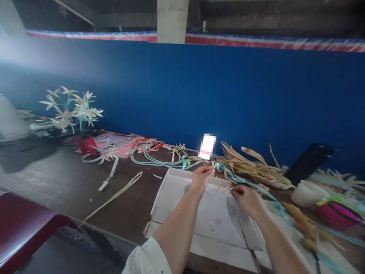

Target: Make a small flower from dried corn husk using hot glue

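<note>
Over the lower-centre white box [211, 211], the left hand [202, 179] presses its fingers together; for the right hand [248, 198], I cannot tell.

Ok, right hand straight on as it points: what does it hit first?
Probably the left hand, ahead over the white box; depth is unclear, so it might brush the pale scraps between them first.

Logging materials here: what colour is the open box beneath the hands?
The box is white, clearest in the head view.
</note>
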The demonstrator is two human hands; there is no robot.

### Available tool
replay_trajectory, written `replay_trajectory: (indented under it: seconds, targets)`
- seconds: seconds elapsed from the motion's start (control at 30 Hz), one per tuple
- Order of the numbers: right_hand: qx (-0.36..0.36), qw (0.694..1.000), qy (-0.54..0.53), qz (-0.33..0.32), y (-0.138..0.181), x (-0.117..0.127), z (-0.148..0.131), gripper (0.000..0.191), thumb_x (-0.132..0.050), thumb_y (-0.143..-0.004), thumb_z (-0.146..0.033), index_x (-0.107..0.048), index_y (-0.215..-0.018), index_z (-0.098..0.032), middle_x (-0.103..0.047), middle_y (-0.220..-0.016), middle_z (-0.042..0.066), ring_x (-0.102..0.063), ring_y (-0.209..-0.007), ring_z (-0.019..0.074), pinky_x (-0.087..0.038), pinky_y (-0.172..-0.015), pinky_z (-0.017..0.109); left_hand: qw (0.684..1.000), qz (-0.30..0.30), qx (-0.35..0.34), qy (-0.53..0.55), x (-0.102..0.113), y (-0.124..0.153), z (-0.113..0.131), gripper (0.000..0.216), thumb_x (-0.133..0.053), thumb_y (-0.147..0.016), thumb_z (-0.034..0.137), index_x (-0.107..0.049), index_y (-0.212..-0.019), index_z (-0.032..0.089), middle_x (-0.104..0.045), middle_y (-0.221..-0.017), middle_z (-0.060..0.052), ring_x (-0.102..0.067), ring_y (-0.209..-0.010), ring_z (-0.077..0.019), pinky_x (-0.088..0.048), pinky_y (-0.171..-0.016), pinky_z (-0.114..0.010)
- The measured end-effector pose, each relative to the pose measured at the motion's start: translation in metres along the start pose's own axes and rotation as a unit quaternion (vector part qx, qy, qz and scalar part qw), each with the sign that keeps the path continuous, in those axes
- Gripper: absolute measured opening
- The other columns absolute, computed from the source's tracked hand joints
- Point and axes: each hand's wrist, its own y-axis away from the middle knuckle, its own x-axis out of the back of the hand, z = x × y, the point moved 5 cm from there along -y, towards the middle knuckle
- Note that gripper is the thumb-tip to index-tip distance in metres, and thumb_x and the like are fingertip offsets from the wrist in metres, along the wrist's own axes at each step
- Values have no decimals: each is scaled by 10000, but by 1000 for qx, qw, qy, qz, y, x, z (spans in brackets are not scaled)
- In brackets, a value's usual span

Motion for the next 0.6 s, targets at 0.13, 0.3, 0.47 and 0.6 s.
replay_trajectory:
  seconds: [0.13, 0.3, 0.47, 0.6]
  targets:
    - [-23, 959, -278, -52, 11, 9, -17, 330, -686, -672, -493, -678, -814, -196, -538, -589, 2, -452, -526, 129, -280, -452, 233, 1000, -6, -2, -4, -1, 1, -3, 210, -710, -625, 301, -688, -752, 135, -598, -648, 0, -444, -553, -69, -336, -538, -206]
    - [-35, 882, -462, -86, 16, 6, -41, 369, -801, -605, -429, -648, -818, -169, -530, -649, 4, -360, -518, 71, -191, -401, 179, 1000, -18, 7, -12, -1, 4, -2, 228, -710, -618, 321, -683, -752, 139, -578, -630, 12, -405, -521, -62, -323, -528, -215]
    - [-28, 858, -509, -64, 9, 0, -53, 346, -827, -587, -376, -642, -790, -165, -580, -706, 20, -359, -508, 53, -208, -381, 157, 1000, -22, 17, -11, -3, 3, -2, 235, -711, -618, 316, -682, -763, 133, -551, -599, 17, -407, -522, -66, -313, -518, -213]
    - [-36, 840, -540, -46, 3, -6, -53, 342, -843, -558, -357, -646, -753, -158, -616, -774, 41, -371, -506, 48, -222, -363, 149, 1000, -21, 18, -13, -4, 3, -1, 251, -725, -611, 322, -688, -773, 135, -551, -594, 18, -410, -524, -66, -314, -516, -212]
